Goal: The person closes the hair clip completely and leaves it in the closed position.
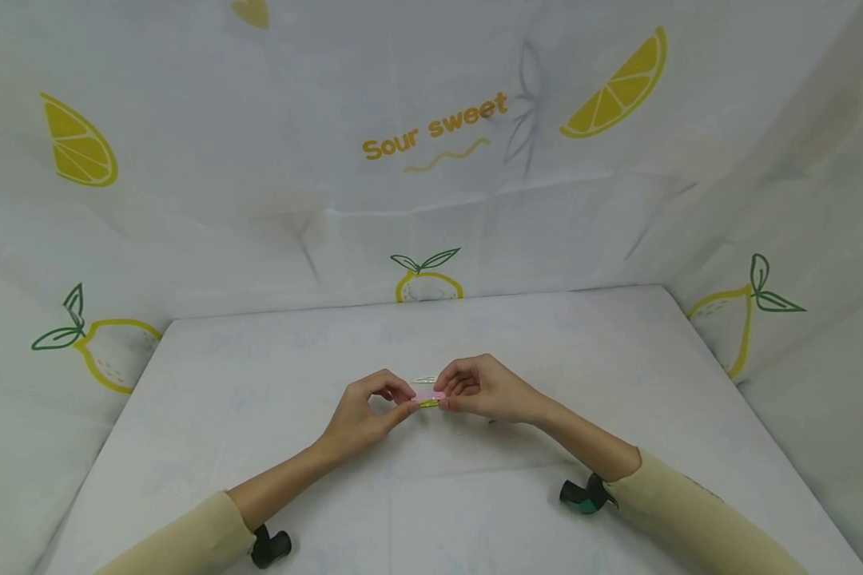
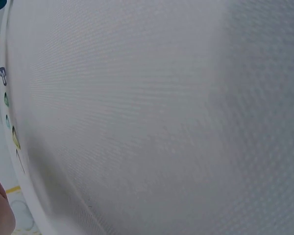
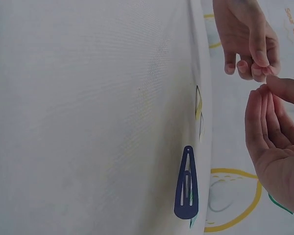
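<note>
In the head view, my left hand (image 1: 365, 414) and right hand (image 1: 491, 390) meet over the middle of the table. Thumb and fingertips of each pinch an end of a small pink hair clip (image 1: 429, 395), mostly hidden by the fingers. Just below it in this view shows a yellow hair clip (image 1: 428, 405), and beyond it a pale clip (image 1: 425, 379). From the right wrist, the left hand (image 3: 250, 36) comes down from the top towards the right hand (image 3: 277, 142), fingertips together. A navy snap hair clip (image 3: 186, 188) lies closest to that camera.
More clips lie in a row in the left wrist view: a navy clip (image 2: 2, 76), a green clip (image 2: 6, 99), a teal clip (image 2: 8, 121) and a yellow clip (image 2: 15, 137). White cloth covers the table (image 1: 259, 359), with a lemon-print curtain (image 1: 259, 160) behind.
</note>
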Demonstrator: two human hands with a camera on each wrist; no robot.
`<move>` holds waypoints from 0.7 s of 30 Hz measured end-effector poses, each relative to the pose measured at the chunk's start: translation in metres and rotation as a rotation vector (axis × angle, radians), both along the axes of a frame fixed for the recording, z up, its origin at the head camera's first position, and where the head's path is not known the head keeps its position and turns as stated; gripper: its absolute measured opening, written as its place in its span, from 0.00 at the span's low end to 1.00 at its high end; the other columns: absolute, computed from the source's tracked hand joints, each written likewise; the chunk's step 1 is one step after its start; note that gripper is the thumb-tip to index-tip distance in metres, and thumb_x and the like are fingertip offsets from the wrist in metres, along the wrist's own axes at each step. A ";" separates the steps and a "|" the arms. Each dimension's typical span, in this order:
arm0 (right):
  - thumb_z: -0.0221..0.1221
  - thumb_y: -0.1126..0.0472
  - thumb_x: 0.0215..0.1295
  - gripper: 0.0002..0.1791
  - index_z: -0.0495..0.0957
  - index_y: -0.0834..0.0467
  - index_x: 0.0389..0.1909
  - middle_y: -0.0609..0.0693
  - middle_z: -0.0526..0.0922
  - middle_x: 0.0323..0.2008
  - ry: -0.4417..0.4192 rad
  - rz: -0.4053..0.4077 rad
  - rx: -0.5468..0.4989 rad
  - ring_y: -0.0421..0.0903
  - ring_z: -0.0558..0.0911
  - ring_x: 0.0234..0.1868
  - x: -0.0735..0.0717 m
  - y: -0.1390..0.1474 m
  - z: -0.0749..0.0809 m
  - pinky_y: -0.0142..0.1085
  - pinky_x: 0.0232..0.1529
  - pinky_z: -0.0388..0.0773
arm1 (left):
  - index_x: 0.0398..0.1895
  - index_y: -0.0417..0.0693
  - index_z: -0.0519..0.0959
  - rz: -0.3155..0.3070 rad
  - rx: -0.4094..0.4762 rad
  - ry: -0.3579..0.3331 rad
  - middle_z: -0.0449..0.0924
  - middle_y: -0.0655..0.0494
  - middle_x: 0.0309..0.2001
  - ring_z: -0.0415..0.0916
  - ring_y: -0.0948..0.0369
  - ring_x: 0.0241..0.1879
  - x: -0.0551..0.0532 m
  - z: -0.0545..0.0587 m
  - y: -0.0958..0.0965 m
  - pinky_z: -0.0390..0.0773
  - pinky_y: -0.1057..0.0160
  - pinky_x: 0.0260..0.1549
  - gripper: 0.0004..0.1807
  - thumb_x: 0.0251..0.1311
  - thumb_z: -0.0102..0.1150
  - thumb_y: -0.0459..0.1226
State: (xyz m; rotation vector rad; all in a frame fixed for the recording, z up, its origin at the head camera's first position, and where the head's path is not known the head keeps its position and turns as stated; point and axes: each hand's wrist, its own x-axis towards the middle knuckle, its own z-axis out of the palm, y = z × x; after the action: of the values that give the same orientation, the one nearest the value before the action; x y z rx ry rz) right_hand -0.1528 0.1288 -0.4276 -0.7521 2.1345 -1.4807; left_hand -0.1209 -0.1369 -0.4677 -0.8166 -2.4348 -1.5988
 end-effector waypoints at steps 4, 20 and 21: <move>0.72 0.68 0.67 0.11 0.85 0.65 0.48 0.53 0.87 0.40 0.014 0.002 0.020 0.42 0.85 0.40 0.001 0.000 0.000 0.26 0.44 0.85 | 0.41 0.48 0.88 0.000 -0.008 -0.002 0.90 0.58 0.37 0.85 0.68 0.38 0.000 -0.001 -0.001 0.84 0.62 0.47 0.06 0.65 0.77 0.37; 0.73 0.66 0.67 0.09 0.87 0.60 0.45 0.49 0.89 0.38 0.086 0.033 0.104 0.39 0.85 0.38 0.000 -0.001 -0.002 0.29 0.45 0.87 | 0.38 0.54 0.88 -0.010 -0.056 -0.013 0.89 0.61 0.33 0.83 0.70 0.36 -0.001 -0.006 -0.005 0.84 0.64 0.47 0.06 0.63 0.78 0.36; 0.73 0.65 0.67 0.09 0.87 0.61 0.45 0.50 0.89 0.38 0.096 0.039 0.105 0.39 0.85 0.39 0.000 -0.001 -0.002 0.30 0.45 0.87 | 0.38 0.54 0.88 -0.010 -0.061 -0.013 0.89 0.61 0.33 0.83 0.71 0.36 -0.001 -0.006 -0.005 0.84 0.64 0.47 0.07 0.63 0.78 0.35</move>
State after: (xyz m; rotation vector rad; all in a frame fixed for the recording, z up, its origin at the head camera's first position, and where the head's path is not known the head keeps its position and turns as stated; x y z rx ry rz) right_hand -0.1524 0.1278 -0.4299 -0.8370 2.2354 -1.3256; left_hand -0.1214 -0.1421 -0.4738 -0.8313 -2.5039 -1.5450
